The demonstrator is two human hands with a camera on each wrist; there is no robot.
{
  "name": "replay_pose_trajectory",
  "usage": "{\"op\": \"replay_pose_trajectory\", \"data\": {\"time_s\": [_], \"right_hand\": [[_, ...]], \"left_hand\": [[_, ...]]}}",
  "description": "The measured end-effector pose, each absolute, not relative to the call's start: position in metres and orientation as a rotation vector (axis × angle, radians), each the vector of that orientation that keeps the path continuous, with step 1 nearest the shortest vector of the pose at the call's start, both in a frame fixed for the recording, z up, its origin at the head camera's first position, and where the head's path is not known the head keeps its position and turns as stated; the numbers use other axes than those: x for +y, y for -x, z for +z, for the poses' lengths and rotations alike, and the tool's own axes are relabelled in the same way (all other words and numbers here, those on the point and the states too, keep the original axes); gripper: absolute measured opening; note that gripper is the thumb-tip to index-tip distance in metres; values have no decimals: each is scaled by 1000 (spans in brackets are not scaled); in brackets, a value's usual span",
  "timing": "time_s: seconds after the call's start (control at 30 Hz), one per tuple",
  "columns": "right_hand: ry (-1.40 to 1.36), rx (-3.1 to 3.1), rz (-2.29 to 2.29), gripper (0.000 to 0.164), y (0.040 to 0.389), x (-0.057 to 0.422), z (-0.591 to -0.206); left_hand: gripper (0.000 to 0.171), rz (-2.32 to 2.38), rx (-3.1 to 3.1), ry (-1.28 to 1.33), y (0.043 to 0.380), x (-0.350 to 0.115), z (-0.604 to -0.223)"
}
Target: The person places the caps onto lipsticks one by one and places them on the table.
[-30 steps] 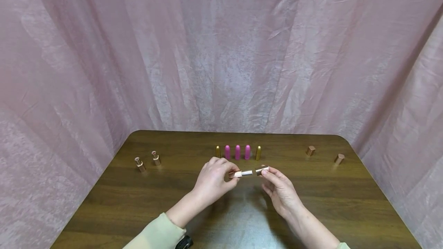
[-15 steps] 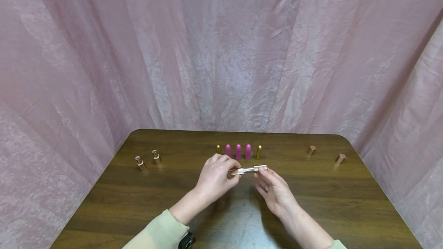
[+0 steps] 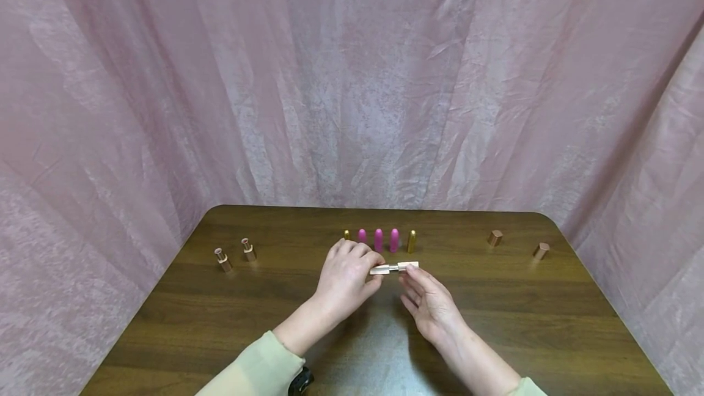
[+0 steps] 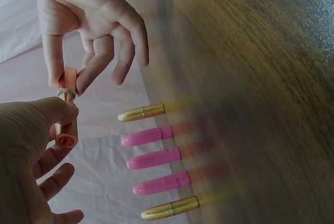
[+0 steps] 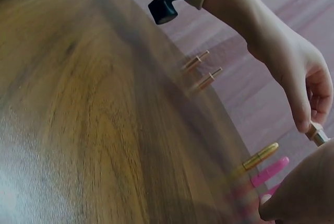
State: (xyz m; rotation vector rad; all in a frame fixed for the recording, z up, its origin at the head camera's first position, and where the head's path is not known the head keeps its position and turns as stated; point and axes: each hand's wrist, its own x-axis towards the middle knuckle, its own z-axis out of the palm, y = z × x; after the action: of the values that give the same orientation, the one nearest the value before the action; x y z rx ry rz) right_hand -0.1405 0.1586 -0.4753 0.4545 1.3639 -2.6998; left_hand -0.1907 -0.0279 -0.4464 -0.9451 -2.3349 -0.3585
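Over the middle of the table, my left hand [image 3: 345, 277] pinches a rose-gold lipstick tube [image 3: 379, 270] lying sideways in the air. Thumb and fingers of my right hand [image 3: 434, 307] pinch its matching cap [image 3: 408, 266], lined up end to end with the tube. A short stretch of silvery inner sleeve shows between the two, the cap covering the rest. In the left wrist view the tube's bottom end [image 4: 66, 140] faces the camera, with a reddish disc. My right hand's lower fingers are spread and loosely bent.
Behind the hands stands a row of bullet-shaped tubes: pink ones [image 3: 394, 241] between two gold ones [image 3: 412, 242]. Two uncapped lipstick tubes [image 3: 222, 260] stand at the left of the wooden table [image 3: 220, 322]. Two rose-gold caps [image 3: 495, 238] stand at the right. Pink curtains [image 3: 352, 78] surround the table.
The cap has moved left from apart to over the tube's silvery sleeve, and less of the sleeve shows now. My right hand has shifted left with it; my left hand has barely moved.
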Motion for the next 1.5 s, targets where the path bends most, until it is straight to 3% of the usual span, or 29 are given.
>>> {"op": "replay_pose_trajectory", "data": {"time_s": [0.4,0.63,0.97,1.1,1.27,1.5], "right_hand": [[-442,1348,-2676,30,141,148,-475],[-480,1334,-2664,24,142,145,-476],[-494,1386,-2623,36,143,144,-476],[-427,1504,-2573,33,140,144,-475],[-277,1675,-2476,29,136,146,-470],[-121,1980,-2271,40,137,173,-463]], "left_hand": [[20,-344,-2315,938,191,-24,-449],[21,-338,-2306,947,191,-23,-452],[20,-329,-2326,956,189,-24,-453],[23,-323,-2366,935,192,-32,-457],[25,-429,-2503,866,199,-49,-465],[19,-797,-2719,578,223,-82,-471]]}}
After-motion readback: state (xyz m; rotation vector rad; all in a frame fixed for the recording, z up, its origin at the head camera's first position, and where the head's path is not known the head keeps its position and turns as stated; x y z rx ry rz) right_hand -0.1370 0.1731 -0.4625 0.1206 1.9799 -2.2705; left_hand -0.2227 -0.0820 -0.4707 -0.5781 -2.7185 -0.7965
